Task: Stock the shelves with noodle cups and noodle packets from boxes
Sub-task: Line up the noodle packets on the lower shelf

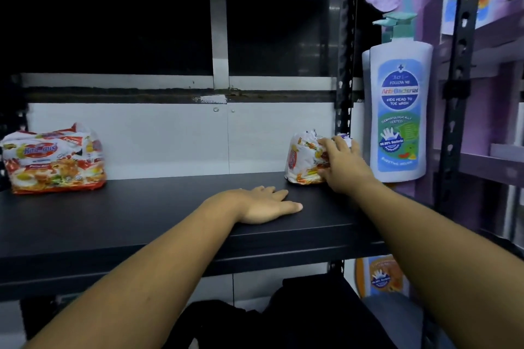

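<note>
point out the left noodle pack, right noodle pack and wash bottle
left noodle pack (54,160): head view, front of wrapper
right noodle pack (302,161): head view, white end of wrapper
wash bottle (398,110): head view, blue label

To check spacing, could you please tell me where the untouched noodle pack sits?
In the head view, the noodle pack stands at the black shelf's far left, by the white back panel, well left of the left hand.

blk shelf (136,218), wht back wall (170,139), dim light
</note>
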Available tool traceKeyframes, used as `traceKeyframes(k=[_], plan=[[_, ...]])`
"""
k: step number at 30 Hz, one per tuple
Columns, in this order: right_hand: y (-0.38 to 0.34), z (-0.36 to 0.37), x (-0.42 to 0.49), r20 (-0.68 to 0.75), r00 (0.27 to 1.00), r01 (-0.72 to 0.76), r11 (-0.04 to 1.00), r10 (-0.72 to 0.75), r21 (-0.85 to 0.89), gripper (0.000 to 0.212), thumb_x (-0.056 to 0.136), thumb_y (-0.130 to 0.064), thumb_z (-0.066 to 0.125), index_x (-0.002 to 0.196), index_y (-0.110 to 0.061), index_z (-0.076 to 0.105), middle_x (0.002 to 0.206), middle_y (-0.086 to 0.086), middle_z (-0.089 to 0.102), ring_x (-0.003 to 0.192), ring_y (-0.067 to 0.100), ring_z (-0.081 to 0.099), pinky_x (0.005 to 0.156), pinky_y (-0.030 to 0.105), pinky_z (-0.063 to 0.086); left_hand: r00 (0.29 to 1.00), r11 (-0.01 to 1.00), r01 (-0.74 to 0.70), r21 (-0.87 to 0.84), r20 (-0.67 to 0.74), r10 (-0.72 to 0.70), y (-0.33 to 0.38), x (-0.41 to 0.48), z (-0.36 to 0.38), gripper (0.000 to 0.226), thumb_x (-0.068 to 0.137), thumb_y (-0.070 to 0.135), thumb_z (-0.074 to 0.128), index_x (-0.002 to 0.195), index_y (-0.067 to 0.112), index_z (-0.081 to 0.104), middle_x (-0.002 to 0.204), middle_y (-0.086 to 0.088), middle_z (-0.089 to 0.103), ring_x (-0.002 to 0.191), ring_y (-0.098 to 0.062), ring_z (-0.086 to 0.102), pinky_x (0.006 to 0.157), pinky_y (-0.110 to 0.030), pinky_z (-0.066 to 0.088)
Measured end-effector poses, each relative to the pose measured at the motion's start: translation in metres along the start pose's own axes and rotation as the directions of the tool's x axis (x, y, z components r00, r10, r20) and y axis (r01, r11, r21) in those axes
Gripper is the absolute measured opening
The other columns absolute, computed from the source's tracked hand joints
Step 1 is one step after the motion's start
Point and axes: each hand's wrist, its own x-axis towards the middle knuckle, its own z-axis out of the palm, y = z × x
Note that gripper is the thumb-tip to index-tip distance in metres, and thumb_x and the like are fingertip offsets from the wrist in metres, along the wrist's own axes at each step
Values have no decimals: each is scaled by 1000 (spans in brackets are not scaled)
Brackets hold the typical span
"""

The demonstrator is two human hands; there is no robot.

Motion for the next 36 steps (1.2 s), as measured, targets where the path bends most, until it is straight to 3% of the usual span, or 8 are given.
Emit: traceKeyframes(k=[4, 7, 14, 19, 21, 23, 28, 36], plan=[[6, 9, 24, -34, 999, 4, 980, -10, -198, 74, 92, -47, 66, 152, -35, 24, 158, 0, 31, 147, 40, 23, 115, 56, 29, 1000, 1000, -17, -5, -11, 17, -4, 5, 2, 96, 83, 87, 17, 164, 36, 13, 173, 6, 8, 159, -17, 3, 124, -60, 5], [8, 12, 39, -51, 998, 22, 952, -40, -306, 73, 91, -48, 65, 151, -33, 25, 152, 2, 41, 136, 35, 36, 108, 49, 35, 999, 1000, -28, -12, -21, 27, -4, 5, 2, 86, 93, 83, 21, 164, 35, 14, 173, 7, 8, 159, -15, 3, 125, -57, 6], [18, 21, 51, -48, 996, 57, 936, -79, -347, 79, 97, -30, 61, 157, -35, 10, 167, 10, 11, 150, 39, 18, 115, 51, 30, 1000, 999, -26, -29, -18, 25, -3, 0, 0, 82, 95, 81, 23, 164, 38, 14, 173, 8, 5, 159, -14, 0, 125, -57, 3], [-1, 23, 46, -137, 985, 69, 970, -103, -232, 66, 89, -23, 65, 145, -27, 31, 139, 10, 37, 121, 37, 41, 91, 52, 50, 999, 999, -29, -33, -14, 28, -2, -3, -2, 81, 95, 81, 24, 164, 39, 13, 173, 9, 4, 159, -13, -1, 126, -55, 3], [-1, 26, 44, -79, 991, 99, 990, -107, -102, 73, 90, -27, 66, 151, -28, 27, 145, 11, 31, 128, 40, 37, 96, 54, 49, 1000, 999, -27, -38, -14, 27, -2, -4, -2, 82, 95, 81, 25, 164, 39, 13, 173, 9, 4, 159, -12, -1, 126, -54, 3], [4, 29, 43, 18, 986, 166, 986, -166, -24, 83, 92, -35, 68, 158, -31, 18, 158, 13, 18, 141, 42, 24, 112, 54, 36, 1000, 999, -24, -40, -17, 23, -1, -6, -2, 81, 95, 81, 25, 164, 39, 13, 173, 9, 4, 159, -12, -1, 126, -54, 3], [10, 38, 48, 171, 971, 170, 985, -168, 2, 75, 102, -48, 52, 162, -41, 7, 169, 7, -19, 155, 37, -17, 124, 53, 6, 1000, 999, -20, -33, -11, 20, 1, -8, -3, 80, 96, 80, 24, 164, 39, 12, 173, 10, 3, 159, -12, -2, 126, -53, 2], [19, 38, 57, 249, 955, 136, 984, -162, 118, 80, 98, -50, 59, 160, -50, 9, 167, -3, -28, 154, 29, -25, 126, 55, 3, 1000, 999, -21, -38, -15, 21, 2, -10, -4, 79, 97, 78, 25, 164, 38, 14, 173, 10, 4, 159, -11, -1, 126, -53, 3]])
